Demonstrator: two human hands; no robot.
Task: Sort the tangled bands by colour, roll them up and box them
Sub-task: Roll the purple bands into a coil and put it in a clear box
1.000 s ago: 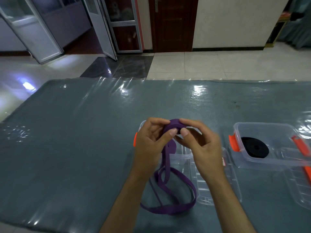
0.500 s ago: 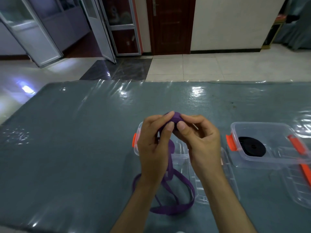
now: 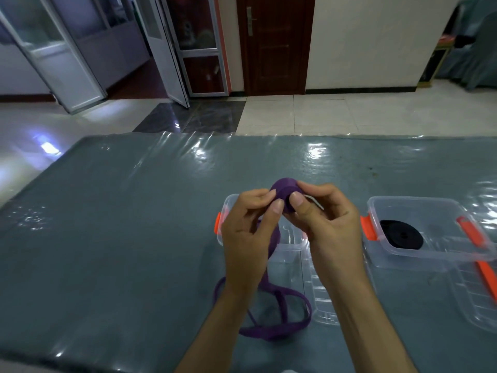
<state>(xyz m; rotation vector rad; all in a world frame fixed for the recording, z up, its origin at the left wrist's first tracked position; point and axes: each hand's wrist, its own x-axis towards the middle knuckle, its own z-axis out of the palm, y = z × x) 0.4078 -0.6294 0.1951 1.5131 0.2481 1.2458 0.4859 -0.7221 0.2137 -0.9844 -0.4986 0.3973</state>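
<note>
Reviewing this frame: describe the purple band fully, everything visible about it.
The purple band is a flat, woven-looking strap, partly wound into a tight roll held above the table. The left hand and right hand pinch the roll between thumbs and fingers. From it an unrolled tail hangs behind the left hand and lies in loose, overlapping loops on the grey table cover, in front of the empty clear box.

Hands hide perhaps half the clear box.
</note>
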